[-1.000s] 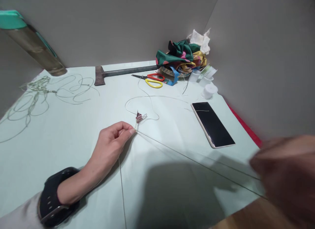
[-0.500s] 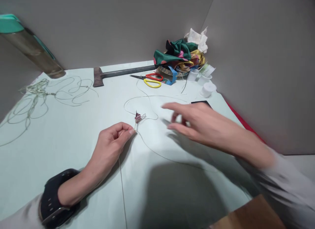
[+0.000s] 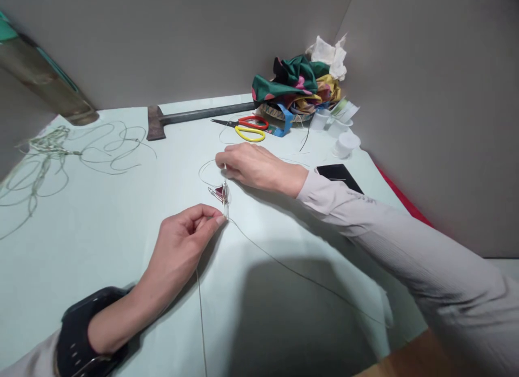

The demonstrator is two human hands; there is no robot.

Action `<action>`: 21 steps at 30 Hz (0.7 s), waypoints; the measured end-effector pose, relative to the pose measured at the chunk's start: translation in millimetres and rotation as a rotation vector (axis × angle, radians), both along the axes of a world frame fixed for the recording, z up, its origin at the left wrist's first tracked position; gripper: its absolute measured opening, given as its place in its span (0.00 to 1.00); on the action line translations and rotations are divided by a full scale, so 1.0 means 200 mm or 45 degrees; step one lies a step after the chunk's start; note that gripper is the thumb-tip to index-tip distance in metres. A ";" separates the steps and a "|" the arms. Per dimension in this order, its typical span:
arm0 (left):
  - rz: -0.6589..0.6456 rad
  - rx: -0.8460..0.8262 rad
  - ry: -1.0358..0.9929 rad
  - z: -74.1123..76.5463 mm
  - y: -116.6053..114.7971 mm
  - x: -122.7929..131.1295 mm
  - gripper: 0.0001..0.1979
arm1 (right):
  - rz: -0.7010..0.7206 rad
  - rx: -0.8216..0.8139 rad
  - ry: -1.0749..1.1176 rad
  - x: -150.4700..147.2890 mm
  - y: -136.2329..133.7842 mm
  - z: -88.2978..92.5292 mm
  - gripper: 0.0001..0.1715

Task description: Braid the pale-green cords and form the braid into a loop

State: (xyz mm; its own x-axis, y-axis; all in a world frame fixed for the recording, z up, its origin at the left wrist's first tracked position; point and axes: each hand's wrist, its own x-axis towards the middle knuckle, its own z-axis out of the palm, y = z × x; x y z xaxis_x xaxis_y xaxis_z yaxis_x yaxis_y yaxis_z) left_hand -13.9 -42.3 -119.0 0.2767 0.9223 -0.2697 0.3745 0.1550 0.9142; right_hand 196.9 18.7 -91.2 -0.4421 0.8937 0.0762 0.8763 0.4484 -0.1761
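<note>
My left hand point(image 3: 184, 239) rests on the pale green table cover point(image 3: 101, 231) with thumb and forefinger pinched on a thin cord point(image 3: 284, 264), close to a small dark red binder clip point(image 3: 219, 192). The cord runs from that pinch down toward me and off to the right. My right hand point(image 3: 253, 166) lies just beyond the clip with its fingers curled together over the loop of cord there. I cannot make out what they hold.
A tangle of greenish cord point(image 3: 48, 158) lies at the left, by a tilted clear bottle point(image 3: 44, 82). At the back are an axe point(image 3: 186, 117), red and yellow scissors point(image 3: 247, 129), bunched coloured cloth point(image 3: 298, 87) and white spools point(image 3: 344, 144). A black phone point(image 3: 338, 174) lies right.
My right hand came in from the near right, let the cord go slack, and reached across to land just beyond the clip. The clip has turned. My left hand stayed put.
</note>
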 end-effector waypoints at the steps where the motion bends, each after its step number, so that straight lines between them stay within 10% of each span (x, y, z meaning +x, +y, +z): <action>1: 0.001 -0.002 0.006 0.00 0.00 0.00 0.18 | -0.025 0.022 0.014 0.00 -0.02 0.01 0.17; 5: 0.001 0.007 0.013 0.00 0.00 -0.01 0.17 | -0.174 0.003 0.279 0.03 -0.20 0.07 0.13; 13: -0.054 0.114 -0.065 0.02 -0.01 -0.01 0.13 | -0.347 -1.068 1.311 -0.11 -0.49 -0.07 0.18; 21: -0.001 0.073 -0.040 0.02 -0.03 -0.02 0.14 | -0.401 -0.655 1.168 -0.12 -0.46 -0.10 0.11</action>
